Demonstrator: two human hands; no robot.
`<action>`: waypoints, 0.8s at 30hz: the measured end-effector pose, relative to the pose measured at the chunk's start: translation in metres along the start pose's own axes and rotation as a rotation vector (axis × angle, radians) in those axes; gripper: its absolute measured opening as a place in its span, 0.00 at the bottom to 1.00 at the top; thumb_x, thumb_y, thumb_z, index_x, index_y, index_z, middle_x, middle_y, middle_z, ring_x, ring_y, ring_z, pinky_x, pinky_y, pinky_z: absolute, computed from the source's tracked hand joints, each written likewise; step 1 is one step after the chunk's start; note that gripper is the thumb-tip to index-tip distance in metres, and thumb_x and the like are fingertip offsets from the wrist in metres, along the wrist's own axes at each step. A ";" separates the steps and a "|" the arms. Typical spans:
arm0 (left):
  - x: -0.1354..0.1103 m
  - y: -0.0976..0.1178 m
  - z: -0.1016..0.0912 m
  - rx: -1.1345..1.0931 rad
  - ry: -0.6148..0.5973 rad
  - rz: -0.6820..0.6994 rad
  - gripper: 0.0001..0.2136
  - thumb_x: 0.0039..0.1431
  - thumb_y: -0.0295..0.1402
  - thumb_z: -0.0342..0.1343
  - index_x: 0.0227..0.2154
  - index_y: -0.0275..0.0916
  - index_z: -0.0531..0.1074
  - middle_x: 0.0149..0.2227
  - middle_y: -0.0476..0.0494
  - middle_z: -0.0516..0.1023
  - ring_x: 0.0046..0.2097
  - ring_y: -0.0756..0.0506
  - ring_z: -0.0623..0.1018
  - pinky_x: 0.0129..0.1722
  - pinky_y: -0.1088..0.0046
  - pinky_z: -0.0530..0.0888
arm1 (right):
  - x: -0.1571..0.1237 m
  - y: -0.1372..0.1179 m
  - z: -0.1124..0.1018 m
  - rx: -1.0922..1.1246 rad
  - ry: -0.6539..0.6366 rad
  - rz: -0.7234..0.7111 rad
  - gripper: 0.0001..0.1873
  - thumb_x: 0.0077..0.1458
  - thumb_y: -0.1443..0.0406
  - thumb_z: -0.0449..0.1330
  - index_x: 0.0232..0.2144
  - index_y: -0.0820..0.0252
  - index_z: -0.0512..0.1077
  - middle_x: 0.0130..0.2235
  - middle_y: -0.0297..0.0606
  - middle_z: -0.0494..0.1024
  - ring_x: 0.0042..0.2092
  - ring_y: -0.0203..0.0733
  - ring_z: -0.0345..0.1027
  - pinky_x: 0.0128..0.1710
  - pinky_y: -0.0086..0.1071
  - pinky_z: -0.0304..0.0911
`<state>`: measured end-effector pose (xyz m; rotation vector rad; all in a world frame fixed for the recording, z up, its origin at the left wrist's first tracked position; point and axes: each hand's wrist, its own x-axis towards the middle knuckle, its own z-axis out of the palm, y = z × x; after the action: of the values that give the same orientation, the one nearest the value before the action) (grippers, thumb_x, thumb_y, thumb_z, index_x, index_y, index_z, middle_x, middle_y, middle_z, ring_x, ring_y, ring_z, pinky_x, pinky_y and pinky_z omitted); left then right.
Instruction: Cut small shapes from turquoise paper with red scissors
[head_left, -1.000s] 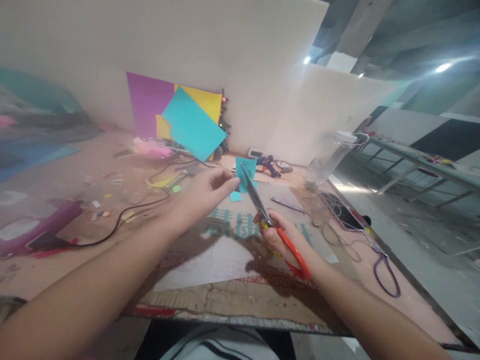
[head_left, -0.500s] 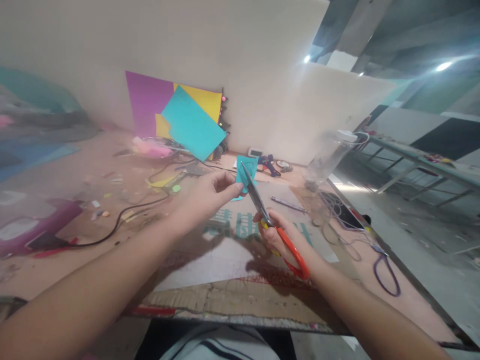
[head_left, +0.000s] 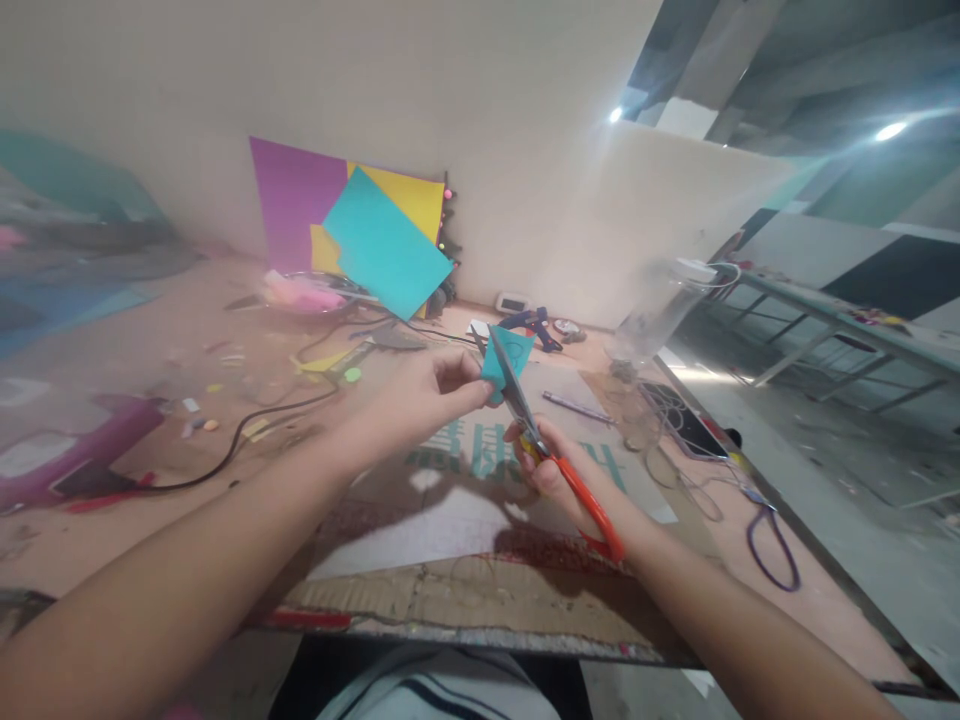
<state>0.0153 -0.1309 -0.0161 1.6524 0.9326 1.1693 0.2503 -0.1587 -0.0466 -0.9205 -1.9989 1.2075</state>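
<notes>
Between the thumb and fingers of my left hand (head_left: pixel 457 385) is a small piece of teal paper (head_left: pixel 516 350) with a dark drawn outline. My right hand (head_left: pixel 551 460) grips scissors (head_left: pixel 585 500) with red-orange and yellow handles. The blades are parted and point up and away, with the paper at them; one blade crosses in front of it. Both hands are above a white sheet (head_left: pixel 420 525) bearing teal characters (head_left: pixel 491 450). Whether the blades are cutting into the paper, I cannot tell.
A pen (head_left: pixel 577 408) lies right of the paper. Behind are a glue gun (head_left: pixel 536 325) and leaning teal (head_left: pixel 386 245), purple (head_left: pixel 296 200) and yellow sheets. A phone (head_left: pixel 686 420) with tangled cord and a clear bottle (head_left: pixel 656 310) stand right. A purple device (head_left: pixel 82 450) with a cable lies left.
The teal piece has turned and shifted slightly right in my left hand. The scissor blades have opened wider around it. My right hand has stayed nearly in place.
</notes>
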 end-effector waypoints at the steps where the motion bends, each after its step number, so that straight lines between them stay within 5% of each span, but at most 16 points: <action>1: 0.000 0.000 0.000 -0.007 -0.002 0.003 0.10 0.58 0.38 0.62 0.28 0.37 0.71 0.31 0.49 0.76 0.35 0.48 0.75 0.38 0.70 0.69 | 0.000 0.000 0.000 0.001 0.004 0.000 0.36 0.59 0.33 0.53 0.49 0.55 0.67 0.36 0.34 0.64 0.34 0.39 0.58 0.33 0.32 0.58; 24: 0.002 0.000 -0.004 0.030 0.042 0.027 0.09 0.59 0.38 0.61 0.30 0.38 0.74 0.32 0.48 0.79 0.36 0.47 0.77 0.39 0.69 0.70 | 0.002 -0.004 -0.001 0.038 -0.011 0.040 0.36 0.57 0.33 0.55 0.46 0.57 0.66 0.32 0.30 0.60 0.29 0.35 0.51 0.26 0.29 0.53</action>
<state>0.0123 -0.1279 -0.0151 1.6742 0.9608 1.2175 0.2488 -0.1579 -0.0423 -0.9410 -1.9674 1.2711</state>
